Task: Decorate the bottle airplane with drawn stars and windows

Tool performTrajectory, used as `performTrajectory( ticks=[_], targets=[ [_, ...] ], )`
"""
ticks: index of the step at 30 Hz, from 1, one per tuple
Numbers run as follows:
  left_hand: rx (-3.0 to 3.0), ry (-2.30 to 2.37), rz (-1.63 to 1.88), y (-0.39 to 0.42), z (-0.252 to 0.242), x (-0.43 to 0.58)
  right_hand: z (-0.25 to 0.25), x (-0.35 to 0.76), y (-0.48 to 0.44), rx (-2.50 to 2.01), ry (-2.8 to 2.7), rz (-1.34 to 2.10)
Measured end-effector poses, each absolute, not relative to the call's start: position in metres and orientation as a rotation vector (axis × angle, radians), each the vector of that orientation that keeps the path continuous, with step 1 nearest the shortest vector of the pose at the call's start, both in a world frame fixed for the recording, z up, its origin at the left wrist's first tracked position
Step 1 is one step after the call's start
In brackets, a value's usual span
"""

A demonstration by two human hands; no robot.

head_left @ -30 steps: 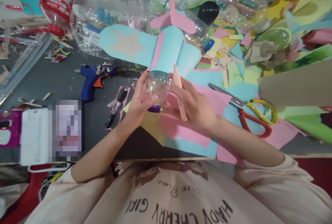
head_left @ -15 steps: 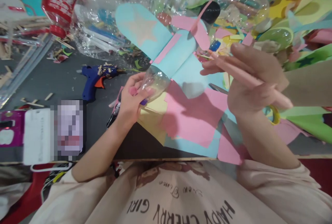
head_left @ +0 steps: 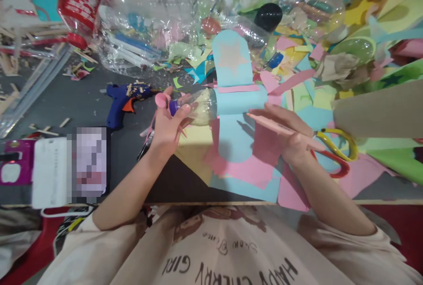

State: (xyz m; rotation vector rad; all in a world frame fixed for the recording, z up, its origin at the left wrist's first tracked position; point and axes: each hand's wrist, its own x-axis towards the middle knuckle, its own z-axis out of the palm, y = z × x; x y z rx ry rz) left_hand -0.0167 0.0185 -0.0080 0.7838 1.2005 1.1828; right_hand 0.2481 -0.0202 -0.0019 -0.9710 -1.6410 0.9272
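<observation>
My left hand [head_left: 167, 128] is closed around the neck end of a clear plastic bottle [head_left: 205, 108] that lies sideways, its purple cap [head_left: 173, 108] to the left with a pink paper piece beside it. Light-blue paper wraps the bottle's middle. One rounded blue paper wing [head_left: 231, 71] with a faint orange star points away from me; another [head_left: 235, 139] points toward me. Pink paper strips [head_left: 292, 83] stick out at the right end. My right hand [head_left: 294, 142] grips a pale pink pen [head_left: 277, 129], its orange tip by the edge of the blue wrap.
Pink paper [head_left: 243, 172] and a yellow sheet [head_left: 198, 153] lie beneath. Scissors with yellow and red handles [head_left: 340, 171] rest at the right. A blue glue gun [head_left: 116, 104] and a phone [head_left: 90, 161] are to the left. Plastic bottles and paper scraps pile up behind.
The bottle has turned, so its wings now point away from and toward me, and it sits lower. My right hand has come down and left, bringing the pen to the bottle.
</observation>
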Motion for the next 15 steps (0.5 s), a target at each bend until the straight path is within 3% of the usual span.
performTrajectory(
  ticks=[7,15],
  targets=[
    [0.882,1.144,1.311,0.014,-0.003,-0.016,-0.004,0.240,-0.017,-0.931,-1.801,0.860],
    [1.442,1.250,1.167,0.015,-0.025,-0.029,-0.012,0.246,-0.011,-0.966,-1.773,0.787]
  ],
)
